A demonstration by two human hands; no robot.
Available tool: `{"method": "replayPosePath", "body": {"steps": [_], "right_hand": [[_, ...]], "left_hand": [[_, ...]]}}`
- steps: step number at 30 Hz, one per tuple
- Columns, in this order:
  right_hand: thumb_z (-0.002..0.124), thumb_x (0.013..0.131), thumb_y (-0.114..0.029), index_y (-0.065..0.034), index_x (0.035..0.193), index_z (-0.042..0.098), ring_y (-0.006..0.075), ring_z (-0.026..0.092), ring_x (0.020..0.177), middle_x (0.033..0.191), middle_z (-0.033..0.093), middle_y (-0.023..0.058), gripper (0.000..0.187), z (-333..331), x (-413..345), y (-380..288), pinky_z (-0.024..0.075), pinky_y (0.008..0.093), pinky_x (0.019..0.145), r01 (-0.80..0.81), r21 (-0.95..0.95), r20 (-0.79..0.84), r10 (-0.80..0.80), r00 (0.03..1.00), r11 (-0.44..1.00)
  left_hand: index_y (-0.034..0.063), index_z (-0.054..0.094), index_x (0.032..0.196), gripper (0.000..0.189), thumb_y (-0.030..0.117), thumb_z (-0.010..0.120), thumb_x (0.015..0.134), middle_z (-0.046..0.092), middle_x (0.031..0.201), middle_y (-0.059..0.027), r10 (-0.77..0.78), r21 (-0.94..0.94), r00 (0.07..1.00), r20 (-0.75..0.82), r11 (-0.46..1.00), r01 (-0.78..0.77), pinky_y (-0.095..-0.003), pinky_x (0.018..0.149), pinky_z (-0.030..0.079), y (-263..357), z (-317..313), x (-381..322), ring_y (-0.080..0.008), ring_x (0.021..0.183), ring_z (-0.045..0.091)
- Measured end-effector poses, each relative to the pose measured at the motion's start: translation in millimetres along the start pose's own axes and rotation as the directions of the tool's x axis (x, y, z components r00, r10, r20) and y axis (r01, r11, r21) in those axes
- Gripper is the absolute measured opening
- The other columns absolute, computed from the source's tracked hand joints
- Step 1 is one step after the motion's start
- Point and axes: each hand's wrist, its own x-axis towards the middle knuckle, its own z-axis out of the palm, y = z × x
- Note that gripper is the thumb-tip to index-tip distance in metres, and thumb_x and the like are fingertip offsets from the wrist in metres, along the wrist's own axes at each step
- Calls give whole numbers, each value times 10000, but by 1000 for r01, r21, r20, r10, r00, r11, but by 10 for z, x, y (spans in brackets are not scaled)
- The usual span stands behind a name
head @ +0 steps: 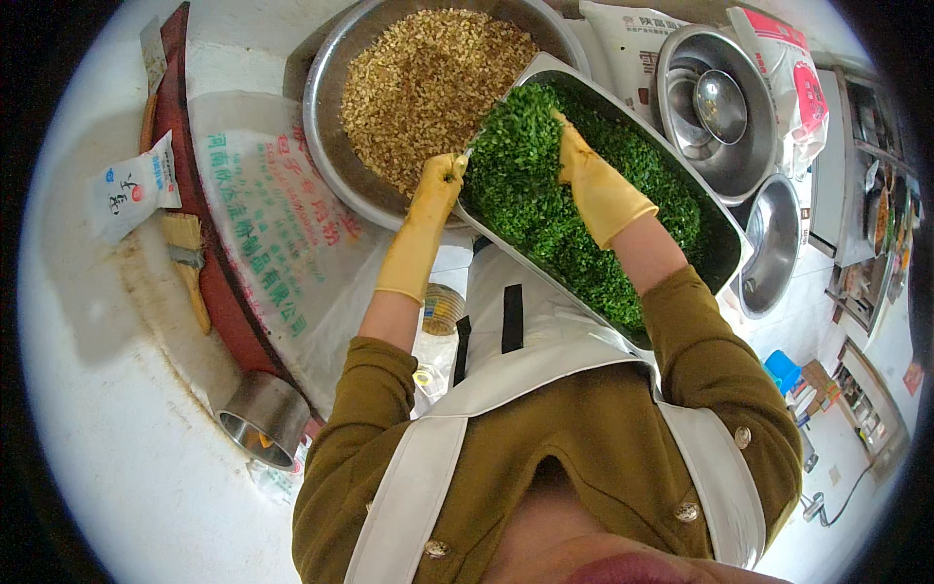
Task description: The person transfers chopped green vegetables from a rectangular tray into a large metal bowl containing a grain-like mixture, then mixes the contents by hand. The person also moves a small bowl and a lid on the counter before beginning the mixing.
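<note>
A rectangular stainless steel tray of finely chopped greens hangs at a slant before my chest, its upper left corner over the rim of a large metal bowl. Chopped pale-brown bits fill much of that bowl. With a yellow rubber glove on, my left hand grips the tray's rim at the corner nearest the bowl. Inside the tray, my gloved right hand presses against a mound of greens at the bowl end. Its fingertips are hidden by the greens.
A printed white sack covers the surface left of the bowl. Farther left are a brush, a small white packet and a metal cylinder. On the right stand a steel basin with a ladle, another metal bowl and a flour-type bag.
</note>
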Motion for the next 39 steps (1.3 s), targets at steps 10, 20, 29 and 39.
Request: {"method": "replayPosePath", "body": {"steps": [10, 20, 29, 39], "right_hand": [[658, 930, -469, -22, 1490, 446, 304, 466, 1380, 1503, 480, 186, 747, 48, -332, -533, 349, 419, 1154, 253, -633, -102, -403, 910, 731], [622, 956, -480, -78, 1553, 371, 308, 352, 1463, 1583, 390, 145, 762, -164, 455, 239, 282, 470, 1184, 131, -122, -40, -136, 990, 984], [605, 950, -500, -74, 1414, 544, 344, 569, 1245, 1417, 571, 135, 633, 355, -150, -371, 503, 573, 969, 115, 10, -147, -112, 983, 993], [750, 851, -516, -50, 1538, 375, 247, 511, 1349, 1494, 497, 198, 912, -384, -248, -479, 398, 341, 1102, 158, -606, -217, -353, 910, 779]], "left_hand": [[86, 420, 660, 259, 10, 547, 873, 383, 710, 58, 4, -85, 999, -51, 996, -8, -281, 609, 288, 234, 20, -13, -89, 683, 349], [32, 449, 640, 372, 111, 599, 971, 373, 612, 7, -70, 13, 993, -95, 997, 72, -333, 534, 296, 171, -35, -38, -117, 613, 333], [21, 445, 644, 294, -44, 566, 904, 411, 627, -1, 233, 0, 965, -125, 972, -235, -309, 552, 353, 37, -56, 71, -130, 611, 387], [21, 527, 703, 253, 69, 576, 947, 476, 631, -74, 120, 194, 982, -147, 977, -90, -360, 554, 381, 198, -75, 87, -162, 603, 430]]}}
